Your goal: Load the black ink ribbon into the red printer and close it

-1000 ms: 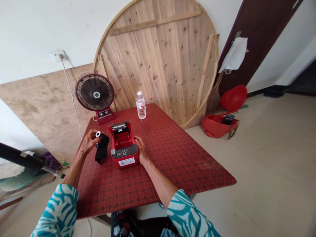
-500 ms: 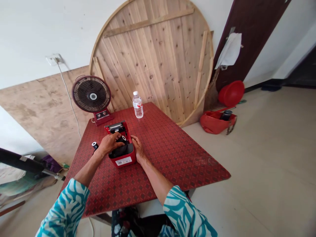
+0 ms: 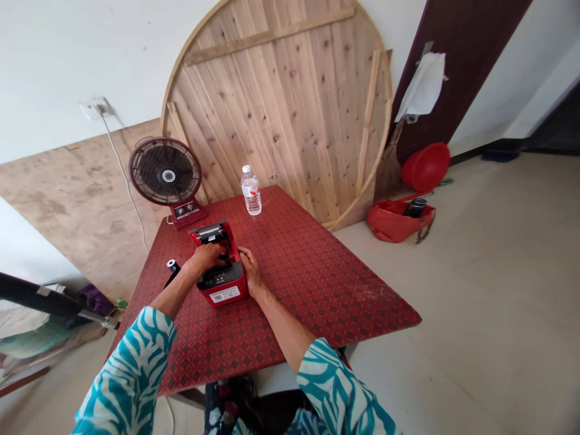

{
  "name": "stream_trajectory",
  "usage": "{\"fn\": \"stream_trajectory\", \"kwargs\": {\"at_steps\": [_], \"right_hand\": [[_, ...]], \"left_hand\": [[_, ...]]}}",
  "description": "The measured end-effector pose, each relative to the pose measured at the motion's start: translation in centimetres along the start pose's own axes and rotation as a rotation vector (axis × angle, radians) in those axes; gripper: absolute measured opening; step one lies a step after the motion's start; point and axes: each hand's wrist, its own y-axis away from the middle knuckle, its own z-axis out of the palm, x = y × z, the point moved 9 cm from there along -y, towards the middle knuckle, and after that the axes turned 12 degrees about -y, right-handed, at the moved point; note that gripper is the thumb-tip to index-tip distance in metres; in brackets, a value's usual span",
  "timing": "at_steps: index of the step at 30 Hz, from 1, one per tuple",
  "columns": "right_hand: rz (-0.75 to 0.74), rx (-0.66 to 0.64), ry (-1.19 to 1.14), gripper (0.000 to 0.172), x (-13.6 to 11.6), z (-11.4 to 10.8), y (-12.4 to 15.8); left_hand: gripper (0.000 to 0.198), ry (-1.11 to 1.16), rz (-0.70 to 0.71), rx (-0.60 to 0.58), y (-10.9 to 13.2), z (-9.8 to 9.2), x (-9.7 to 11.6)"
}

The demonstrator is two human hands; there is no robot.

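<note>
As we judge it, the step in hand is fingertip work inside the bay of our red, box-shaped plastic printer (image 3: 220,276) w/ its dark grey top panel. To do it well, we'd push lightly & evenly, keep whatever sits in there square to the walls, & not force it. We'd also keep knuckles off the raised red-and-black hinged lid (image 3: 211,233) & its metal bar, in case it drops. Best to steady from the side only, w/o squeezing.

Position: printer's on the red diamond-patterned tabletop (image 3: 299,290), btwn our hands, label side toward us. L hand (image 3: 209,257) reaches over its L edge, fingers down in the bay; tips hidden, so can't tell if they're gripping anything. R hand (image 3: 251,270) lies along the R wall, touching, fingers fairly straight, not wrapped round. Small black roll w/ white-ringed end (image 3: 173,267) stands on the tabletop, L of the printer, just beyond our L forearm, which partly hides it.
</note>
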Motion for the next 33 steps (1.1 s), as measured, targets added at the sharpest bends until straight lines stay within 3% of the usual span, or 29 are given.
{"fn": "stream_trajectory", "kwargs": {"at_steps": [3,7,10,15,19,28,33], "right_hand": [[0.000,-0.004,0.004,0.038,0.1,-0.1,0.0],[-0.005,-0.016,0.007,0.037,-0.1,0.0,0.2],[-0.006,-0.015,0.010,0.036,-0.4,0.0,0.3],[0.001,-0.009,0.021,0.036,-0.6,-0.1,0.3],[0.013,-0.010,0.021,0.037,-0.6,0.0,0.4],[0.017,0.001,0.008,0.035,-0.9,0.2,0.5],[0.011,0.008,0.025,0.036,-0.9,0.1,0.7]], "left_hand": [[0.027,0.084,0.049,0.058,1.6,-0.8,-0.4],[0.034,0.405,0.088,0.232,5.9,-2.2,-1.2],[0.035,0.492,0.097,0.290,8.3,-1.7,-1.1],[0.025,0.445,0.118,0.376,8.8,-0.8,-0.5],[0.023,0.345,0.136,0.458,9.1,-1.3,-0.6],[0.019,0.141,0.258,0.767,13.7,-2.6,2.6],[0.015,0.109,0.257,0.874,14.9,-2.4,3.2]]}}
